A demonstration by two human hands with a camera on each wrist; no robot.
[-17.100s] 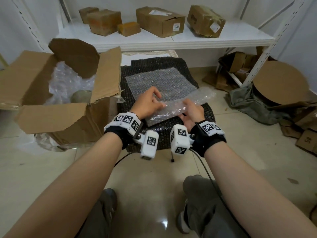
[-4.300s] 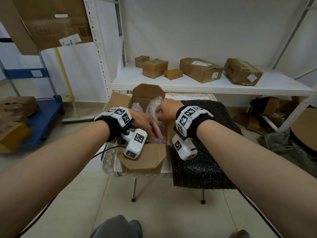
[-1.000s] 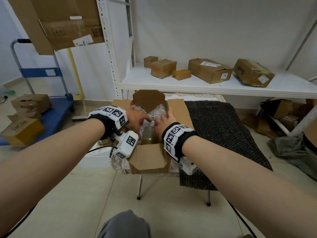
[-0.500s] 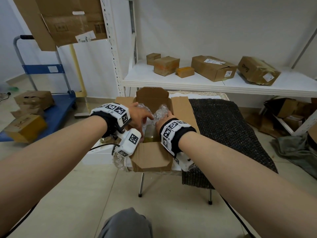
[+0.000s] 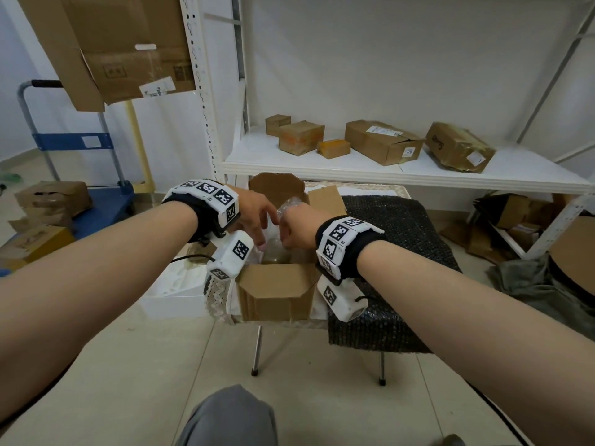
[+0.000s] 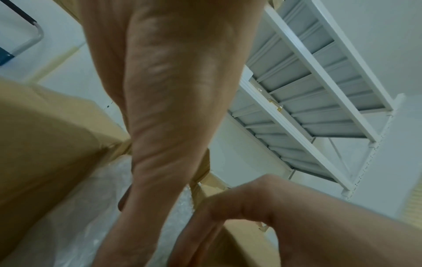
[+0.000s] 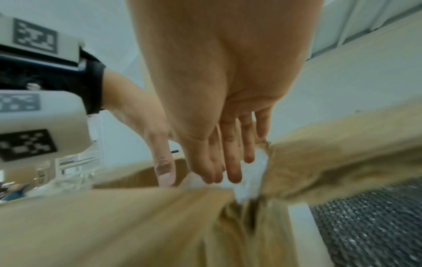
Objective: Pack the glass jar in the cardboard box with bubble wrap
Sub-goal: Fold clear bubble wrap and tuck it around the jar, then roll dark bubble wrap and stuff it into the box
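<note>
Indoors, beside white shelving [image 5: 402,173] stacked with parcels, an open box [image 5: 273,284] sits on a small table [image 5: 222,294], its flaps raised on all sides and a dark mat [image 5: 396,252] covering the tabletop to its right

Inside the box the jar [image 5: 273,252] stands upright, only its dim glass shoulder showing between the wrists, with bubble wrap [image 5: 291,202] rising in a crumpled peak behind and around it

Both hands reach down into the opening from above, so the jar lies directly under the fingers, between the two palms, each about equally close

The left hand [image 5: 254,217] has its fingers extended downward along the left side of the wrap, loose and gripping nothing that can be seen

The right hand [image 5: 297,225] comes in from the right; the wrist view shows its fingers [image 7: 233,159] straight and close together, tips at the wrap by the box corner, not clenched

Judging by this, padding is being tucked round the jar, and the flaps are yet to be closed
</note>
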